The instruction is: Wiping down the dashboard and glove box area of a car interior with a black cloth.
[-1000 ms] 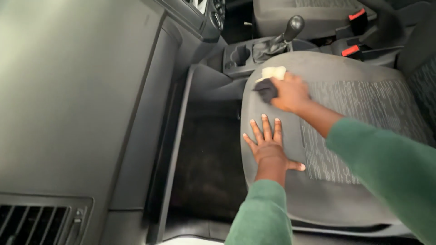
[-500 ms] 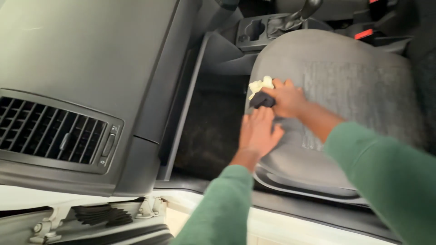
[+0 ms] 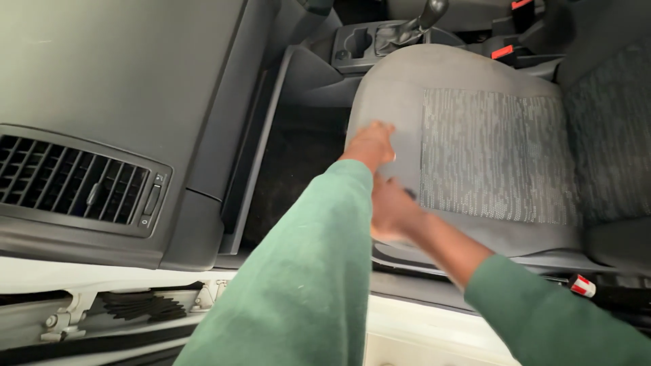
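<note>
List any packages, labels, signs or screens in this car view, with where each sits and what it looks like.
No packages, signs or screens show.
Small marks on the vent control: pale symbols on dark grey plastic, at the right end of the dashboard air vent, too small to make out.
Red-and-white tag: low at the right, below the seat cushion, a small striped end on a dark part.
Red buckle buttons: plain red, beside the seat, unmarked.

You wore a green long-sleeved top. Its soft, matte fabric covered both arms, each sleeve ending above the bare left hand [image 3: 370, 142] and bare right hand [image 3: 392, 213].
</note>
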